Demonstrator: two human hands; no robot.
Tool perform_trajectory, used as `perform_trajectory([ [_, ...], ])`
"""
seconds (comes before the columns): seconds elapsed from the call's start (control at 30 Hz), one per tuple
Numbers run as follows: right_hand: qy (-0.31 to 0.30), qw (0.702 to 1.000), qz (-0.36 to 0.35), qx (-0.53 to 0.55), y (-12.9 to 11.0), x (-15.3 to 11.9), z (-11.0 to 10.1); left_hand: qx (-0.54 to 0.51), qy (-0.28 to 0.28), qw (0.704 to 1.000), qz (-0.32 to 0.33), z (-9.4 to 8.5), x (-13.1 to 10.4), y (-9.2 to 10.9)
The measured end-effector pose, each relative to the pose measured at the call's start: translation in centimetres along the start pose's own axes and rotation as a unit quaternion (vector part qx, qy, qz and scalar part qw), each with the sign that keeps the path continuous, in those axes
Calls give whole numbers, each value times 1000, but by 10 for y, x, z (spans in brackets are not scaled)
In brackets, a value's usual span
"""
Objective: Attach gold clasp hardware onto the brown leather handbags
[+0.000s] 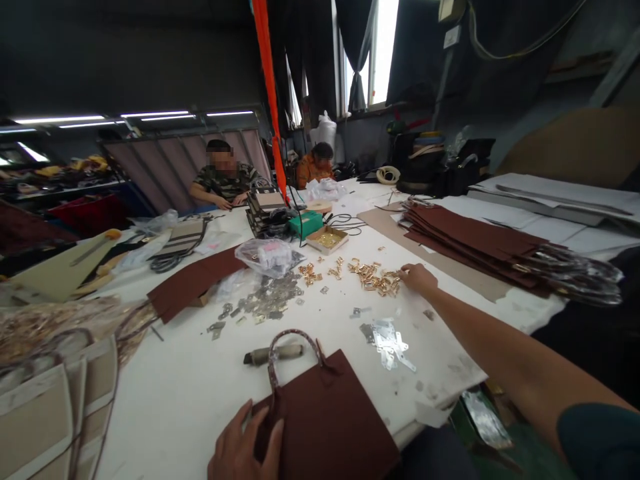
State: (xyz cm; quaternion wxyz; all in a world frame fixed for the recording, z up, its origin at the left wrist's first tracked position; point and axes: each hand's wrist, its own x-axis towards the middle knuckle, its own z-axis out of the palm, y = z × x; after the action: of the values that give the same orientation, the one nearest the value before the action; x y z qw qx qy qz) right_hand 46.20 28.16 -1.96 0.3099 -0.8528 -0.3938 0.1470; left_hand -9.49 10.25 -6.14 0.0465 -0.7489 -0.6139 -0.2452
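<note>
A dark brown bag piece (330,420) lies at the table's front edge, with a looped handle (295,333) in clear wrap standing up from its top. My left hand (247,443) grips its left edge, fingers bent around it. Farther off, my right hand (419,279) touches the right end of a pile of small gold metal fittings (375,277). Its fingertips are pinched together, and what is between them is too small to make out. Flat silver metal plates (390,343) lie nearer me, and small grey metal plates (273,297) spread across the left.
Behind the handle lies a cloth-wrapped tool (275,355). A small tray (327,240) of gold pieces and a green box (306,225) stand farther back. Stacked brown panels (475,240) occupy the right, beige bag pieces (45,413) the left. Two people sit across the table (170,400).
</note>
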Motion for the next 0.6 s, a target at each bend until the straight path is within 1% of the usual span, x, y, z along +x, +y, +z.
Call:
perform_trajectory([
  [0.07,1,1000,-7,20,-1,-2,-5,-24,1,999,-39,-7,3,14],
  [0.13,7,998,-17,58,-1,-10,-13,-69,18,994,-80,-12,6,25],
  [0.2,1,993,-34,112,-3,-28,-21,-134,36,983,-124,-17,9,32],
  [0.27,-30,983,-58,171,-8,-59,-24,-200,43,965,-166,-24,9,37],
  [0.33,-79,968,-86,222,-18,-105,-23,-245,41,948,-200,-30,9,46],
  [0.4,-141,945,-110,274,-34,-161,-20,-263,42,939,-218,-35,9,58],
  [0.47,-215,905,-123,346,-53,-220,-16,-270,39,934,-232,-36,11,72],
  [0.53,-283,871,-118,384,-72,-276,-10,-285,25,926,-247,-37,14,84],
  [0.6,-367,831,-100,406,-88,-323,2,-293,1,918,-266,-41,15,90],
])
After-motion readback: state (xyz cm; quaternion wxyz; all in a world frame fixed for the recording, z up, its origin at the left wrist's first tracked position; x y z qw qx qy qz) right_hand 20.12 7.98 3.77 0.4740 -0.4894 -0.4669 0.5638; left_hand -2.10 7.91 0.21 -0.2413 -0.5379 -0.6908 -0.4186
